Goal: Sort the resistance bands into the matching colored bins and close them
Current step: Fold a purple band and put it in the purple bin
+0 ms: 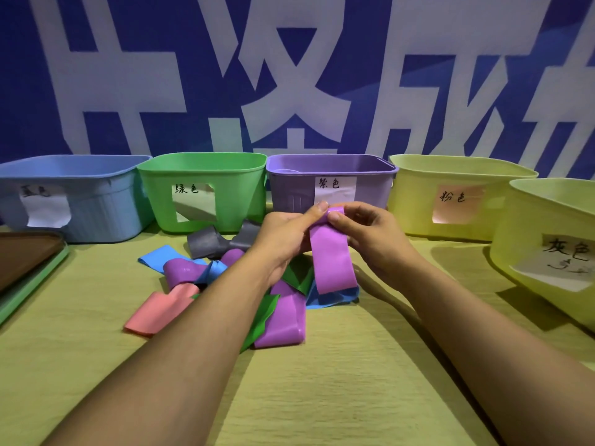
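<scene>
Above a yellow-green table (322, 397), two hands raised together. Left hand (285, 235) and right hand (370, 231) both pinching the top fold of a purple band (333, 262), hanging down just in front of the purple bin (331, 181). Beneath, a loose pile: more purple bands (283, 320), blue (157, 257), green (262, 312), pink (157, 312) and grey (204, 244). Behind, an open row: blue bin (83, 201), green bin (206, 191), two yellow bins (450, 194), paper-labelled. Possibly a band inside the purple bin, unclear. Far left, stacked lids (29, 265).
</scene>
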The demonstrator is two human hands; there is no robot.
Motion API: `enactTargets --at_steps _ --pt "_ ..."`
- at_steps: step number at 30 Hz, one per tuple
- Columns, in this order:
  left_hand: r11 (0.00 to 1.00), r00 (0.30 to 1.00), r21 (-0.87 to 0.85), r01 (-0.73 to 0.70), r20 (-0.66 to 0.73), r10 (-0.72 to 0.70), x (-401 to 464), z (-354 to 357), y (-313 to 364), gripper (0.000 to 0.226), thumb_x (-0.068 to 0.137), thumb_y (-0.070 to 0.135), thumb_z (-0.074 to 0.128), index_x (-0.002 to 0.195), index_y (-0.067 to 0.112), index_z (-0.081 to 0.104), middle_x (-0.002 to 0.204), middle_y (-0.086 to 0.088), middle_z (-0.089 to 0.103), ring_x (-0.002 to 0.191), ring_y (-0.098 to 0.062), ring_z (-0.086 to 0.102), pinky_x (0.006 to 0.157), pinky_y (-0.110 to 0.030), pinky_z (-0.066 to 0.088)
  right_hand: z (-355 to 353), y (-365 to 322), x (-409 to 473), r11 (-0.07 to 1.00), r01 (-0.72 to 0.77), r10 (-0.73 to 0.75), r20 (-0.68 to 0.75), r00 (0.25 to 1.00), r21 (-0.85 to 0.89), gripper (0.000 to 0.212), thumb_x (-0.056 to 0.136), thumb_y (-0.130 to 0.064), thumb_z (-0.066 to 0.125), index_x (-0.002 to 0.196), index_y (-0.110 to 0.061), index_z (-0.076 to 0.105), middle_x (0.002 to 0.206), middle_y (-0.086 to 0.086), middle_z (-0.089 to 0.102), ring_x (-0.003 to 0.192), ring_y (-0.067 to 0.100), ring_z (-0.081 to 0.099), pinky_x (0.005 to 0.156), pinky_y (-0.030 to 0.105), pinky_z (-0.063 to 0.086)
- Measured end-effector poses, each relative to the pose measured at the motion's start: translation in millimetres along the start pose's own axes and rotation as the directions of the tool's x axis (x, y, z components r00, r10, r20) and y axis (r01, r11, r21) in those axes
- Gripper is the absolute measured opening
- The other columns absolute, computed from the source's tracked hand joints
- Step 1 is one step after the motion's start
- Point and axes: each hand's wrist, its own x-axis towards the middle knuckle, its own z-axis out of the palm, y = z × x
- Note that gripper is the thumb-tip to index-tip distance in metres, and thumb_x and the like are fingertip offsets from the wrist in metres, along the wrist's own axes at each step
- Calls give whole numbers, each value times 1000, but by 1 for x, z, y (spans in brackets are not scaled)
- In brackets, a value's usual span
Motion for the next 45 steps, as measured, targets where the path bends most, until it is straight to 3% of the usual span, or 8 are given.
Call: enactTargets --at_steps 4,8,10,16,23,30,36,45 --pt "1000 1000 -6 -21 4 21 1 0 0 31 90 28 77 100 -2 78 100 -23 77 91 -31 73 95 -41 55 3 -4 -4 993 -110 110 -5 994 53 34 95 -31 68 114 -3 70 115 26 70 100 31 69 95 44 55" --pt "999 998 17 -47 39 46 0 1 -1 28 87 24 80 102 0 78 104 -24 76 92 -31 71 94 -41 55 2 -7 -4 980 -193 188 -104 977 -41 69 89 -66 61 98 2 72 85 19 69 78 27 64 76 37 52" --pt "998 996 24 -53 66 52 -1 1 0 29 84 24 81 103 2 77 104 -20 77 94 -29 72 91 -38 56 1 -6 -3 976 -192 175 -161 971 -99 67 85 -70 62 86 -3 69 73 9 67 70 22 63 71 34 52" --pt "996 991 -23 -85 102 87 -2 1 1 23 88 8 76 109 -3 73 111 -22 75 95 -26 73 85 -28 61 2 -7 -4 983 -142 120 -179 977 -118 54 85 -60 71 92 -7 78 72 7 72 67 19 70 63 31 56" --pt "993 988 -70 -98 113 106 -3 1 2 16 87 0 74 103 0 73 99 -15 76 90 -21 74 77 -23 60 1 -6 -4 991 -87 72 -154 985 -96 41 86 -50 74 95 -10 78 90 10 78 80 20 73 75 35 60" --pt "988 990 -144 -60 115 77 -4 0 5 34 83 -7 75 117 -7 69 105 -17 75 88 -19 75 75 -20 58 -2 -8 -3 998 -39 34 -105 994 -49 39 86 -38 76 100 -1 76 97 18 76 86 26 71 81 42 59" --pt "976 992 -212 -45 104 69 -7 4 12 10 94 11 69 99 3 73 87 -10 78 75 -12 74 68 -18 58 -1 -3 1 1000 25 -24 -57 998 16 36 79 -37 77 98 -7 78 95 14 75 88 24 65 83 44 51" --pt "999 997 -20 -36 -61 35 -4 5 8 43 87 44 77 96 2 76 95 -20 78 91 -31 76 87 -41 60 0 -2 1 995 95 -95 0 995 15 27 82 -24 76 104 -8 75 97 8 77 91 18 71 82 36 58"
